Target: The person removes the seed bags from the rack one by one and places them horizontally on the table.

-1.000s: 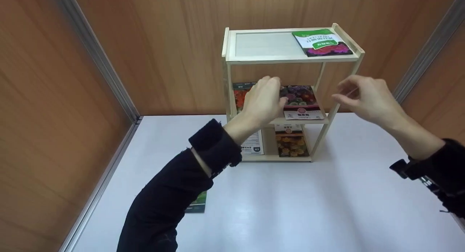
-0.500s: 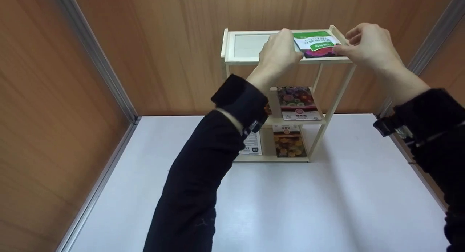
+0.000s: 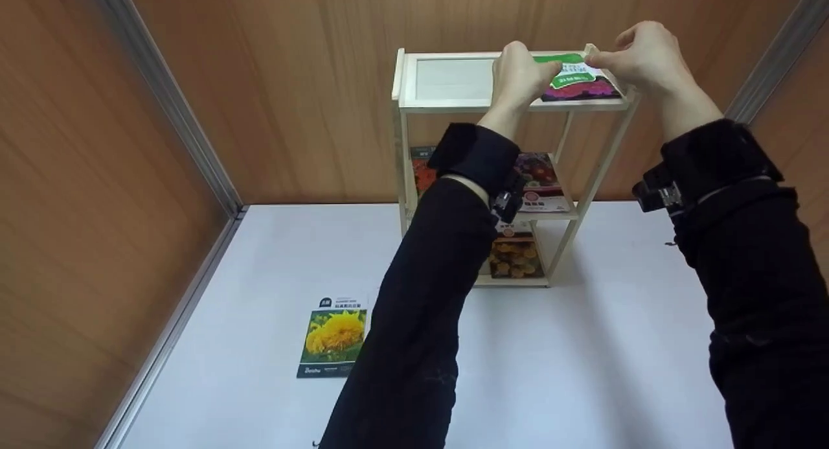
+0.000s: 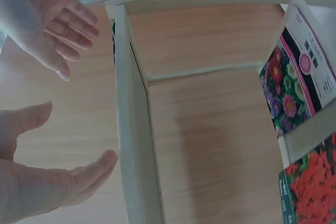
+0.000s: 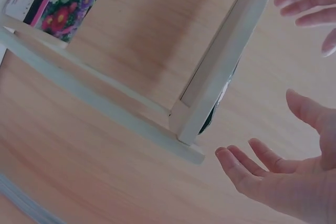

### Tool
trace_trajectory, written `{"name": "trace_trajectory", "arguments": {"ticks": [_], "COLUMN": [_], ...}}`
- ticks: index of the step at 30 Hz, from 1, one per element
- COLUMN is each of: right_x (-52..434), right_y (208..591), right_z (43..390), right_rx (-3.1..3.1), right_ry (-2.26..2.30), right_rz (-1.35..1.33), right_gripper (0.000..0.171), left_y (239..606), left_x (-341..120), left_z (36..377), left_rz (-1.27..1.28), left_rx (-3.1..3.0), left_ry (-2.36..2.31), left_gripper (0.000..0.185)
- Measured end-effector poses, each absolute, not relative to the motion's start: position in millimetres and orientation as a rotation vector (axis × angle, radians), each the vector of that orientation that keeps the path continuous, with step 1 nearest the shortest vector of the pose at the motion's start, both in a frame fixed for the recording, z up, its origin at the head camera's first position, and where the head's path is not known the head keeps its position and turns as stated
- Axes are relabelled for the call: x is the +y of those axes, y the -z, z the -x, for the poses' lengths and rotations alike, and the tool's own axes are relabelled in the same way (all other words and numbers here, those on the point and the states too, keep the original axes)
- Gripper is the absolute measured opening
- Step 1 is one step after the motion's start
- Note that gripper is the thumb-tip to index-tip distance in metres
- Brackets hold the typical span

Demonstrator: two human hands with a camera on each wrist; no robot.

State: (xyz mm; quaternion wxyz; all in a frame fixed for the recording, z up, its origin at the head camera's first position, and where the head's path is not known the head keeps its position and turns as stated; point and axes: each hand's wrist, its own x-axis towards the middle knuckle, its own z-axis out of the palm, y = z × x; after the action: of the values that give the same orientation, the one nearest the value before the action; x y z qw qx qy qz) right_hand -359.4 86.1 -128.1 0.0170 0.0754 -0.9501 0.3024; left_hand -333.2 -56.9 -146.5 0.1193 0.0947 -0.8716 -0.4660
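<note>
Two hands, left hand point(image 3: 518, 73) and right hand point(image 3: 638, 57), fingers relaxed, flanking green seed packet point(image 3: 579, 80) on shelf top point(image 3: 447, 80); sunflower packet point(image 3: 333, 335) below, unshelved.

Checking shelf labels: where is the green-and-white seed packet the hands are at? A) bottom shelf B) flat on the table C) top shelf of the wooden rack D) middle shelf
C: the green-and-white seed packet lies on the top shelf of the wooden rack, with the left hand and right hand at its edges.
</note>
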Motion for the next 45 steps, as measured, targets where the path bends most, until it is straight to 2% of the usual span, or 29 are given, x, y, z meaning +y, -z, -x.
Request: {"name": "trace_trajectory", "arguments": {"ticks": [15,22,38,45], "right_x": [79.0,77.7,71.4,72.3], "right_y": [136.4,135.5,138.8,138.6], "right_z": [370.3,369.2,364.6,365.3], "right_rx": [-3.000,-3.007,-3.011,-3.001], "right_ry": [-0.848,-0.792,-0.792,-0.863], "right_rz": [-0.194,-0.194,-0.234,-0.215], "right_gripper": [0.073,0.071,0.068,0.063], "left_y": [151.4,150.4,156.6,154.8], "left_x": [-43.0,-44.4,-54.4,-54.0], "left_z": [346.9,349.0,348.5,349.6], "left_rz": [-0.476,-0.519,-0.606,-0.650], "left_rx": [-2.386,-2.366,-2.429,-2.342], "left_ry": [1.605,1.641,1.417,1.580], "left_gripper": [0.035,0.022,0.026,0.028]}}
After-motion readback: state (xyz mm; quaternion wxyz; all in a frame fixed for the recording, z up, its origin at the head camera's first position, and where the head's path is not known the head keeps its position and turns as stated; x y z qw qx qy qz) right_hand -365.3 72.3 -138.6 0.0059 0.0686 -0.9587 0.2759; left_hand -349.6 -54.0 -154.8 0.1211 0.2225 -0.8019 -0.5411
